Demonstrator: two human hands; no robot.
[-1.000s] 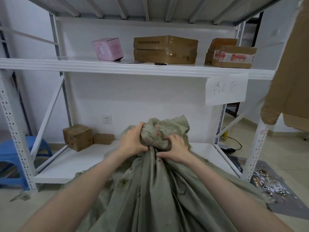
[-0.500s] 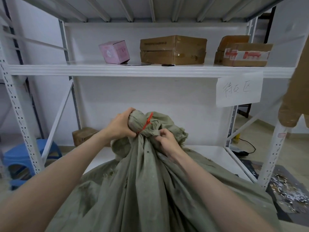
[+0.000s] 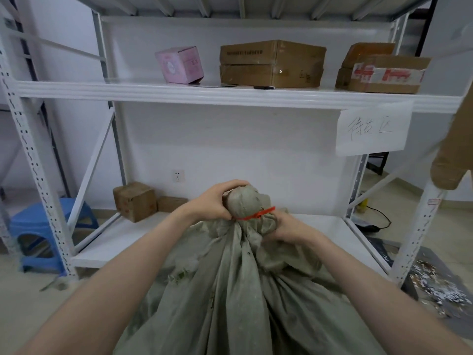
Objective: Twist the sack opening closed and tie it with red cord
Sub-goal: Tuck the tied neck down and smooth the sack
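At 6 o'clock, just before bottom board of white metal shelf rack (image 3: 230, 97): big grey-green cloth sack (image 3: 230, 290), neck twisted into tight knob, w/ thin red cord (image 3: 256, 215) wrapped round under it, loose end poking toward 2 o'clock. Left hand (image 3: 212, 203) at 9 o'clock of knob, fingers curled over its top & gripping; right hand (image 3: 286, 226) at 4 o'clock, clutching bunched sack cloth just below cord, fingertips hidden. On upper shelf at 12: pink cardboard box (image 3: 179, 64), stacked brown cardboard cartons (image 3: 271, 64); blue plastic stool (image 3: 38, 219) on floor at 9 o'clock.
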